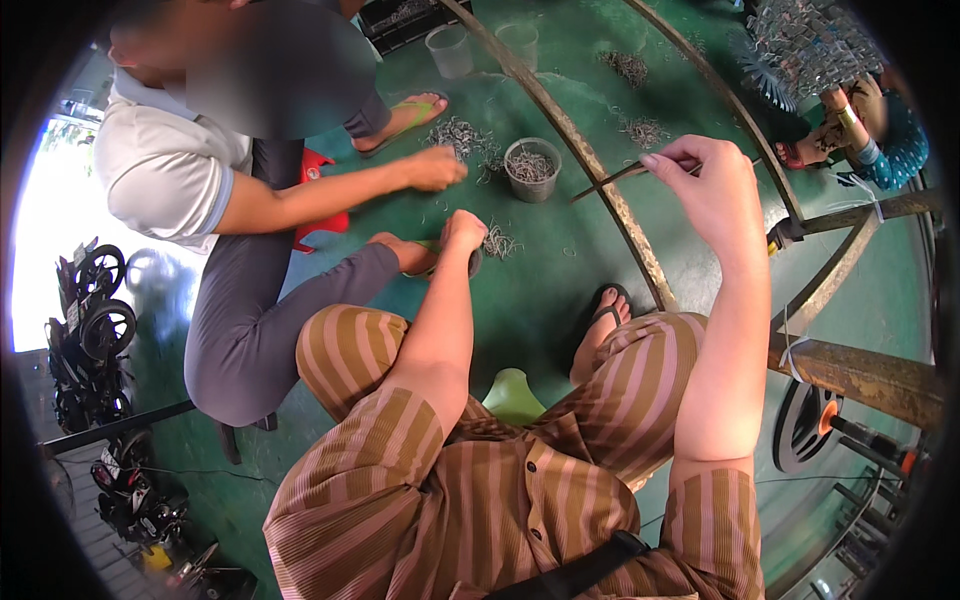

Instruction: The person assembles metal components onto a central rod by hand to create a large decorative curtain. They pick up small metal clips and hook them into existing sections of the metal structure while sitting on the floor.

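**Dark thin strip (624, 175) pinched in right hand (705, 175)**

Strip held aloft between thumb and fingertips, slanting; its free end points left, crossing a rusty metal bar (637, 245) in view. Contact with the bar cannot be judged from this angle. Left hand (464, 232): fingers curled, nearest a small heap of grey metal pieces (502, 243); cannot tell whether it grips anything. Beyond: bucket (532, 190) part-filled with similar pieces, near a larger pile (456, 138) on the green floor (520, 320). Left side: co-worker (160, 170), white shirt, one forearm extended toward that pile. Far left: motorbikes (100, 325).
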{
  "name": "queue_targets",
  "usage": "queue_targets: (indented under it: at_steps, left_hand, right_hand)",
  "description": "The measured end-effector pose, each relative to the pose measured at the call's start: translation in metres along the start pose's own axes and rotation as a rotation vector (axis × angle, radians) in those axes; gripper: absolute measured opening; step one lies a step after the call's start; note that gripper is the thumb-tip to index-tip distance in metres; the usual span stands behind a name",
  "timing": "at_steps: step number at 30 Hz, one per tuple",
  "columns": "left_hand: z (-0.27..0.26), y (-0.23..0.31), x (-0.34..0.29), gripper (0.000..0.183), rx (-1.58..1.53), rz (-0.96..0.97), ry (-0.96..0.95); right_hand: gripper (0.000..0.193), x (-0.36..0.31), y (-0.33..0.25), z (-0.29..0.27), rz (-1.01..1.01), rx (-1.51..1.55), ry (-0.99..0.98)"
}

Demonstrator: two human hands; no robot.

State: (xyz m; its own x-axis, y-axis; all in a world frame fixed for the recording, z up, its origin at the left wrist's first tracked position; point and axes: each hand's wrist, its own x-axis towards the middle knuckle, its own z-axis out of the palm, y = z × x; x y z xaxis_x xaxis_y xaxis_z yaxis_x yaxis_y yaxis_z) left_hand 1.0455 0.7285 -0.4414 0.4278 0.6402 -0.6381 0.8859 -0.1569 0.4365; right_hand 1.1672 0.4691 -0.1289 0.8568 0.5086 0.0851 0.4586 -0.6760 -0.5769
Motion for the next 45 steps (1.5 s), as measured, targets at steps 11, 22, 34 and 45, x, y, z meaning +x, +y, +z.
queue_targets:
  at_steps: [11,22,34,45]
  left_hand:
    - [0.153,0.020,-0.012,0.014,0.627,0.914,0.139]
    - [0.171,0.044,-0.022,0.018,0.915,1.171,-0.004]
    - [0.176,0.024,-0.014,0.020,0.854,1.011,0.072]
    - [0.175,0.029,-0.022,0.020,0.661,0.898,0.014]
  right_hand:
    - [0.017,0.009,0.012,0.007,0.025,0.075,0.114]
    - [0.018,0.028,-0.006,0.023,0.071,0.125,0.192]
    - [0.046,0.160,-0.042,0.057,-0.151,0.144,0.475]
    - [0.044,0.227,-0.015,0.077,-0.177,0.253,0.270]
